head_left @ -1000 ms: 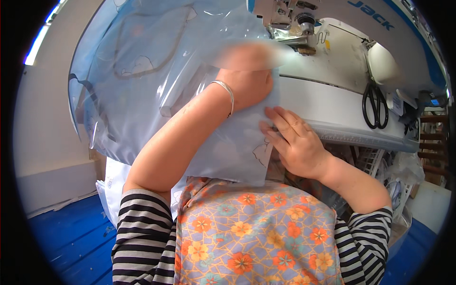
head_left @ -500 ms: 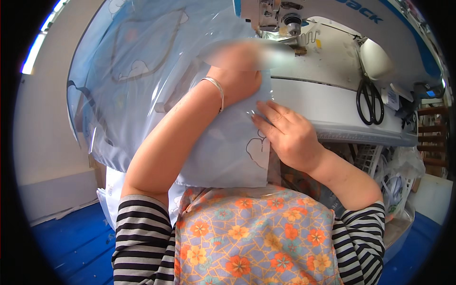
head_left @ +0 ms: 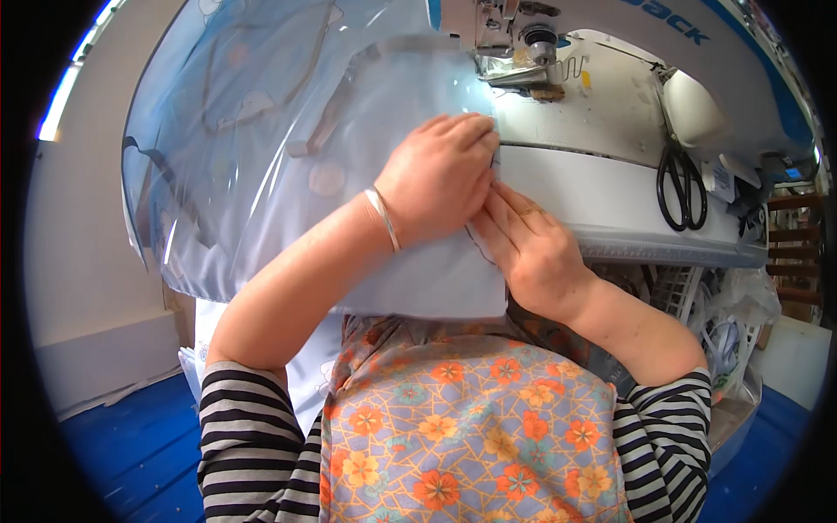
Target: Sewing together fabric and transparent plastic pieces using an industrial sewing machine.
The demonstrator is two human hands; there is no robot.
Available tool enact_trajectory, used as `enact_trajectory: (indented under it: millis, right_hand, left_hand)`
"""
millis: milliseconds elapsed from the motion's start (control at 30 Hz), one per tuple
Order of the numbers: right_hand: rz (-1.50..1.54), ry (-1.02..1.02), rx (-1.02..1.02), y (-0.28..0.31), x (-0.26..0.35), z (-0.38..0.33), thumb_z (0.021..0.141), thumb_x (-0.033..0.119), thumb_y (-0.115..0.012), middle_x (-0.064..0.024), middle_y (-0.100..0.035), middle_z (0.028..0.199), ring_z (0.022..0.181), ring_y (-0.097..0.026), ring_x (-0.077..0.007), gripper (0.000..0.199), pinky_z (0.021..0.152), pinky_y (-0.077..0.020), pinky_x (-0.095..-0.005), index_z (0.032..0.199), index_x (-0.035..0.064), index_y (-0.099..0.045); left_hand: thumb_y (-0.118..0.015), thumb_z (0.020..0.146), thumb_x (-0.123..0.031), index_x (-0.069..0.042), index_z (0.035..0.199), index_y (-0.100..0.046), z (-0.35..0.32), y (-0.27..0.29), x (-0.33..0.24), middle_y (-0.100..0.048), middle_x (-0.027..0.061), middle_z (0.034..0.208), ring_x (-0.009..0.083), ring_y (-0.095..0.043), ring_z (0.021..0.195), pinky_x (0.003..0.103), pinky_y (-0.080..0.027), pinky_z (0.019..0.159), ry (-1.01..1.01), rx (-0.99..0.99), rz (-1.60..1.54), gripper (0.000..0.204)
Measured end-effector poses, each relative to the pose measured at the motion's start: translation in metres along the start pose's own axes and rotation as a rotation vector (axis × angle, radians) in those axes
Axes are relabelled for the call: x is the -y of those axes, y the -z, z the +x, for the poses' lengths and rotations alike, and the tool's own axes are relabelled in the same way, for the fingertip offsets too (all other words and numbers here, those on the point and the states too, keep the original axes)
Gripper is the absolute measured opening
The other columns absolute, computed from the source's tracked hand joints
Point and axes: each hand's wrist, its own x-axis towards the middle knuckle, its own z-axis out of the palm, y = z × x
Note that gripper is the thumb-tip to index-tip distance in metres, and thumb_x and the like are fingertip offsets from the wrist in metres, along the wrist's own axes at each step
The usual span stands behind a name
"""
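Note:
A large pale blue sheet of fabric (head_left: 410, 283), glossy like plastic in places and printed with outlined white figures, covers the left of the worktable and drapes toward my apron. My left hand (head_left: 440, 174) grips its right edge, fingers bent and close together. Right beside it, my right hand (head_left: 536, 253) pinches the same edge from the right; its fingers are long and pressed together, its thumb out of sight. Both hands lie in front of the sewing machine (head_left: 523, 52), whose presser foot (head_left: 527, 85) is just beyond the fabric's edge.
Black-handled scissors (head_left: 682, 187) lie right of the machine's bed. A white plastic basket (head_left: 676, 292) and clear plastic bags (head_left: 737, 301) sit below the table at right. A strip of grey trim (head_left: 327, 118) lies across the fabric.
My left hand has come back from the presser foot toward me and now meets my right hand. The fabric's near edge has shifted slightly away and right.

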Motion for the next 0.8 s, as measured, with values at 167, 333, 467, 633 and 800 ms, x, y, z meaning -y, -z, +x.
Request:
enact_trajectory:
  millis: [167,333,467,633,800]
  right_hand:
    - [0.013,-0.026,0.006,-0.003,0.001,-0.001,0.085,0.009,-0.055,-0.0204,-0.061,0.129,0.118,-0.061,-0.0348,0.043,0.098,-0.0521,-0.0405,0.125,-0.0049,-0.063]
    - [0.002,-0.004,-0.027,-0.003,0.002,0.0,0.085,0.01,-0.055,-0.0184,-0.062,0.127,0.116,-0.062,-0.033,0.041,0.094,-0.0534,-0.0391,0.122,-0.0036,-0.064]
    - [0.064,0.0,-0.058,0.001,0.009,-0.003,0.081,0.01,-0.06,-0.0147,-0.065,0.119,0.106,-0.066,-0.0282,0.032,0.085,-0.0558,-0.0355,0.11,-0.0014,-0.069]
    - [0.089,0.023,-0.176,0.003,0.014,-0.005,0.077,0.009,-0.065,-0.011,-0.068,0.105,0.094,-0.069,-0.0237,0.023,0.075,-0.0562,-0.0315,0.097,0.0004,-0.071]
    - [0.057,0.022,-0.151,0.004,0.015,0.0,0.078,0.008,-0.064,-0.0114,-0.069,0.105,0.092,-0.069,-0.0237,0.022,0.074,-0.0561,-0.0322,0.098,0.0004,-0.071]
  left_hand:
    - [-0.059,0.084,-0.003,0.002,0.124,-0.062,-0.002,-0.001,0.002,-0.06,0.0177,0.13,0.0339,-0.058,0.121,0.042,-0.047,0.103,0.087,-0.012,0.025,0.04]
    - [-0.06,0.085,-0.006,0.002,0.122,-0.063,-0.008,-0.002,0.006,-0.061,0.0175,0.13,0.0336,-0.058,0.12,0.043,-0.047,0.103,0.003,-0.075,0.095,0.037]
    - [-0.06,0.088,-0.007,0.002,0.121,-0.064,-0.017,-0.002,0.0,-0.062,0.0171,0.129,0.0327,-0.058,0.121,0.043,-0.046,0.105,0.059,-0.142,0.09,0.034]
    - [-0.059,0.088,-0.011,0.002,0.118,-0.065,-0.02,-0.005,-0.006,-0.064,0.0155,0.126,0.0309,-0.059,0.12,0.043,-0.044,0.106,0.052,-0.149,0.075,0.034]
    - [-0.059,0.087,-0.012,0.001,0.118,-0.066,-0.018,0.003,0.001,-0.064,0.0142,0.126,0.0295,-0.058,0.121,0.043,-0.044,0.106,0.018,-0.125,0.153,0.034]
